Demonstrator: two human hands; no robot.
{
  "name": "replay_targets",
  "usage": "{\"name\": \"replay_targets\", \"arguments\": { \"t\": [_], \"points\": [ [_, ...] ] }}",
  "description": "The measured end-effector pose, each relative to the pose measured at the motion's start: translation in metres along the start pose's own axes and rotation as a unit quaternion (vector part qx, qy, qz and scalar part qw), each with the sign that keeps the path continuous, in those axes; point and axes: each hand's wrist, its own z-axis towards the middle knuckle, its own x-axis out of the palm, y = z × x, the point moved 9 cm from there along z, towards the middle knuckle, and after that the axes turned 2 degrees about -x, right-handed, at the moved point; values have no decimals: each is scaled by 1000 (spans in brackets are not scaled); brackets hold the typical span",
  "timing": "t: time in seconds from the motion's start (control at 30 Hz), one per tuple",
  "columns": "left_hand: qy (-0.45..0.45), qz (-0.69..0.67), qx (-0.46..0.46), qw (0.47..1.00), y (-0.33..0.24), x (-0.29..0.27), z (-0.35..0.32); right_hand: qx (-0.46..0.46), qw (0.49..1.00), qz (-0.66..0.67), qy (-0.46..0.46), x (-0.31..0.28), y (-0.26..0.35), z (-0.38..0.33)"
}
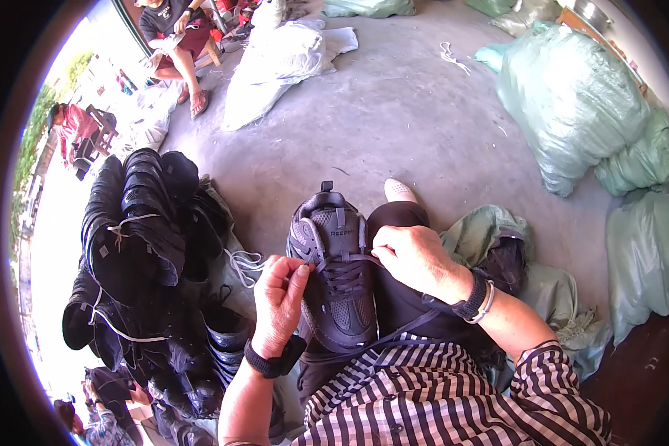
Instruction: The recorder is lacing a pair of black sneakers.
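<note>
A black sneaker (347,316) rests on my lap, its toe toward me and its tongue standing up at the far end. Dark lacing crosses its upper. My left hand (279,297) is beside the shoe's left edge, thumb and finger pinched on a black shoelace (321,265). Over the shoe's right side, my right hand (416,256) is closed, with the lace running from the eyelets into its fingers. Another length of dark lace (412,325) lies across my right thigh. Both wrists wear black bands.
Stacks of black shoe uppers (137,245), bound with white cord, stand at my left. Green sacks (572,97) line the right side, and an opened sack (490,223) lies near my right leg. A white sack (275,67) and a seated person (175,44) are farther off.
</note>
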Motion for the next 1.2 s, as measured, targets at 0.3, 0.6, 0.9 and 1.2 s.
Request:
{"name": "replay_targets", "arguments": {
  "t": [0.3, 0.6, 0.9, 1.2],
  "points": [
    [63, -117, -170, 976, 23, 10, 0, -4, 999, 51, -14, 0, 2, -3],
    [68, -142, -202, 967, 36, 8, 1, 10, 999, 33, -13, 5, 1, 3],
    [88, -97, -165, 978, 27, 12, 8, 64, 976, 151, 141, 8, -2, 7],
    [114, -41, -198, 973, 15, 12, 21, -133, 990, -53, 21, -4, 24, 3]
  ]
}}
